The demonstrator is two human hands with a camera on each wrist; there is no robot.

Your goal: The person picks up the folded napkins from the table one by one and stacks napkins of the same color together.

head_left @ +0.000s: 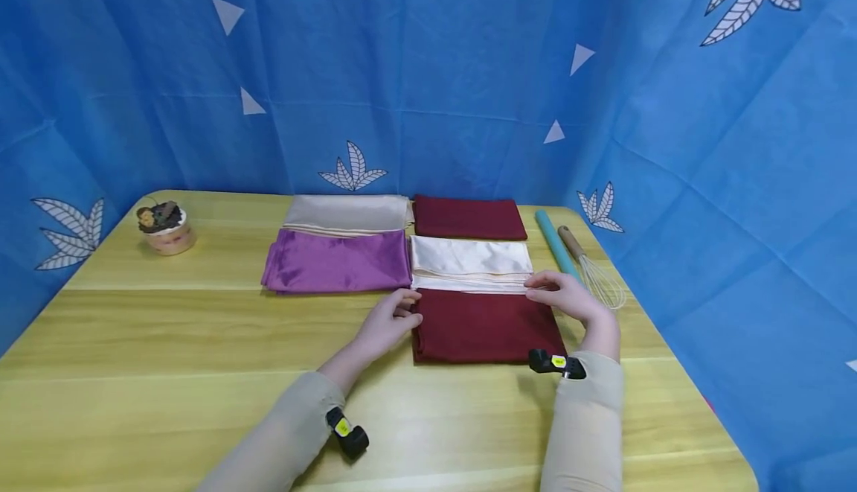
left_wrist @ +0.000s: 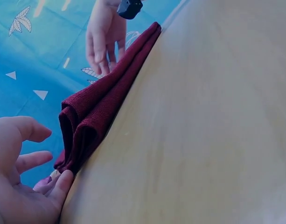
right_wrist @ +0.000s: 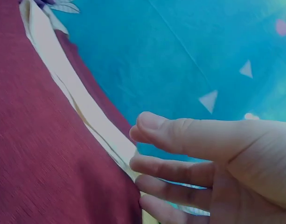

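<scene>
Nearest maroon cloth (head_left: 485,328) lies on wooden table (head_left: 201,336), blue curtain (head_left: 428,53) behind; hands (head_left: 387,326) (head_left: 572,300) loosely spread beside it.

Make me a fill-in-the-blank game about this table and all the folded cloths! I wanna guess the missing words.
1. In the head view, the purple cloth lies to the ____ of the shiny white cloth.
2. Counting the front dark red cloth, the table holds ____ dark red cloths.
3. Beside the teal stick lies a ____ with a brown handle.
4. The curtain behind the table is mostly ____.

Missing words: left; two; whisk; blue.
</scene>
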